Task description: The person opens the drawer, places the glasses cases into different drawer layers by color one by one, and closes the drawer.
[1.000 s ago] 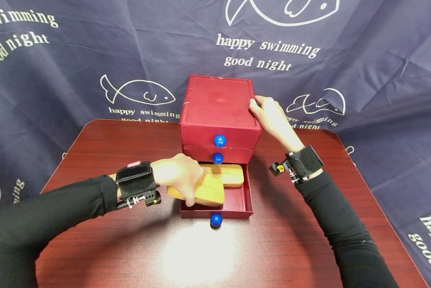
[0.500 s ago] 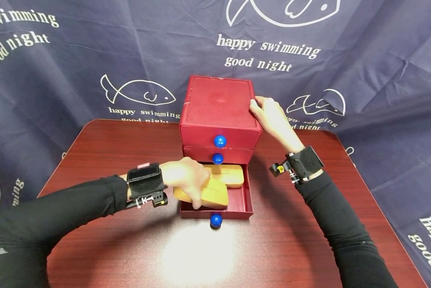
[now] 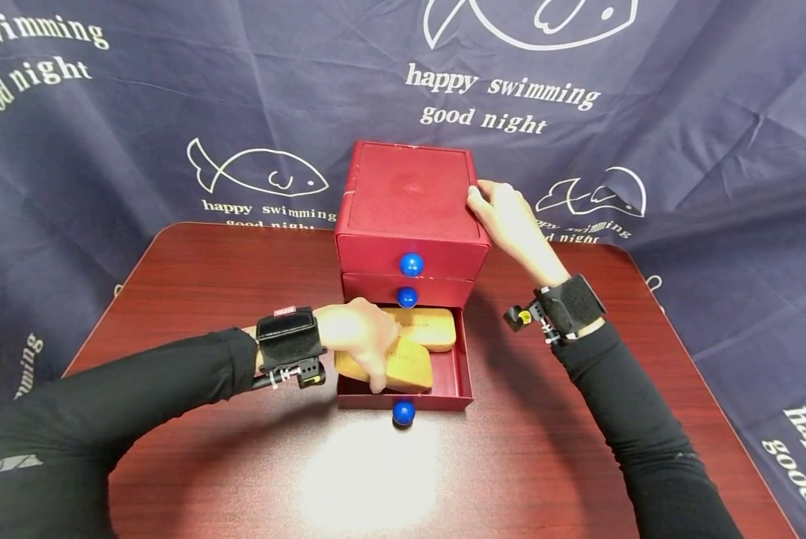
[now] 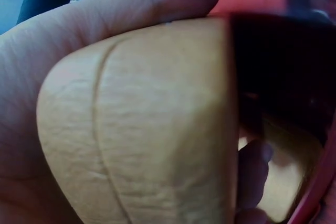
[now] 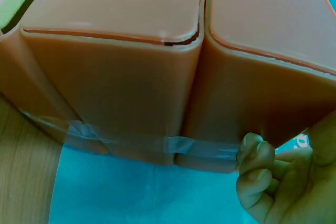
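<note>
My left hand [image 3: 361, 333] grips a yellow glasses case [image 3: 411, 367] over the pulled-out bottom drawer [image 3: 453, 380] of a red drawer cabinet [image 3: 408, 195]. Close up in the left wrist view, the held case [image 4: 152, 124] shows a leathery surface and a curved seam. The thumb lies along one side, and fingertips show at the far side. A second yellow glasses case [image 3: 431, 329] lies at the back of that drawer. My right hand [image 3: 510, 221] holds the cabinet's upper right edge near the back corner. Curled fingers [image 5: 257, 177] are seen beside the cabinet wall in the right wrist view.
The two upper drawers are pushed in; their blue knobs [image 3: 411, 264] and the lowest blue knob [image 3: 404, 412] face me. Everything stands on a reddish-brown table [image 3: 530, 449]. A dark blue printed cloth [image 3: 376, 67] hangs behind and around it.
My left hand has moved to the right with the glasses case, bringing it further over the drawer. My right hand and the cabinet have stayed in place.
</note>
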`<state>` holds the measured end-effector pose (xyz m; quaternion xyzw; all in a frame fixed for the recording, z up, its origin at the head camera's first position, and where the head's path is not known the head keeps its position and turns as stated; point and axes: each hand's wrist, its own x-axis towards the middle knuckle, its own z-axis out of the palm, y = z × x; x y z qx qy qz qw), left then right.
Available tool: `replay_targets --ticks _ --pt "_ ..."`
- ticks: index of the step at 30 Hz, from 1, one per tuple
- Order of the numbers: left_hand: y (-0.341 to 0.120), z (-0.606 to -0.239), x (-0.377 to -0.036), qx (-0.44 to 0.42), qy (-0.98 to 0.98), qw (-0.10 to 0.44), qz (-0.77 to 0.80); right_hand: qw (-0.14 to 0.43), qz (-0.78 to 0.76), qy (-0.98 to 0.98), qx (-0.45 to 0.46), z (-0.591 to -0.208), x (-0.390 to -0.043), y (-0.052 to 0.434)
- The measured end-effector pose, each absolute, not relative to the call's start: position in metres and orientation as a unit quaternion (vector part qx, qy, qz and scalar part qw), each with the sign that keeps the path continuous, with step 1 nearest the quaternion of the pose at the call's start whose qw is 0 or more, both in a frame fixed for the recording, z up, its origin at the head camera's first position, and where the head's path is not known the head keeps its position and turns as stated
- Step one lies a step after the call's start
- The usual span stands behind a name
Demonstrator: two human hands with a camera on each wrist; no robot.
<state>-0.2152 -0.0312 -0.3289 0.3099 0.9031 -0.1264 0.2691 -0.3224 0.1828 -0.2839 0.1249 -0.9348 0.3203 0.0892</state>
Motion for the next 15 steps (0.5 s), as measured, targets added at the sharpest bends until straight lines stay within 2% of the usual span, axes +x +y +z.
replay_targets --ticks 15 --pt "-0.019 -0.336 -0.214 0.308 0.904 0.274 -0.116 0.091 0.318 -0.936 0.123 -0.284 -0.323 0.182"
